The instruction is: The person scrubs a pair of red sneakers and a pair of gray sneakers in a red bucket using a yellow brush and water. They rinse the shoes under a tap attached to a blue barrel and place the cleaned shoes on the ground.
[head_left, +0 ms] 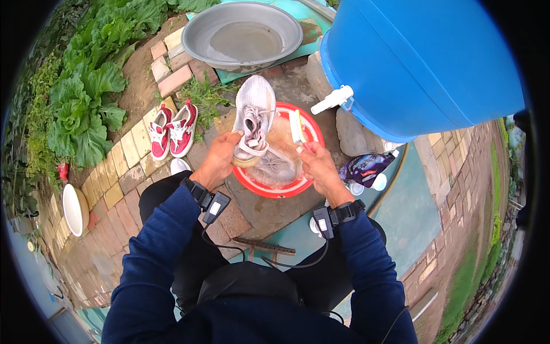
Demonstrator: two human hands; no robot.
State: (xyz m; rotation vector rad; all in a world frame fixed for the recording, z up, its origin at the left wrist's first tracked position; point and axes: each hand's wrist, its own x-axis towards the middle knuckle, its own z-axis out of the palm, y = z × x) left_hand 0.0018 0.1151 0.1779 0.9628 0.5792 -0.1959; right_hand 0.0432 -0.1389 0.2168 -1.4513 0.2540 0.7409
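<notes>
My left hand [220, 156] is closed on the heel end of a pale pinkish-grey sneaker [256, 103], held toe up over the left side of a red basin [314, 127]. Its laces and opening face me. In my right hand [322, 171] is a white scrub brush [297, 127], gripped by its handle above the basin's right side, apart from the sneaker. Cloudy brownish water fills the basin, and a second greyish sneaker [275, 167] lies partly sunk in it.
A big blue water barrel [424, 63] with a white tap [332, 100] stands right. Behind is a grey metal basin [243, 34] with some water. Red-and-white sneakers [173, 131] rest on the bricks at left. A dark purple pouch [366, 166] lies by the barrel; a white bowl [75, 210] sits far left.
</notes>
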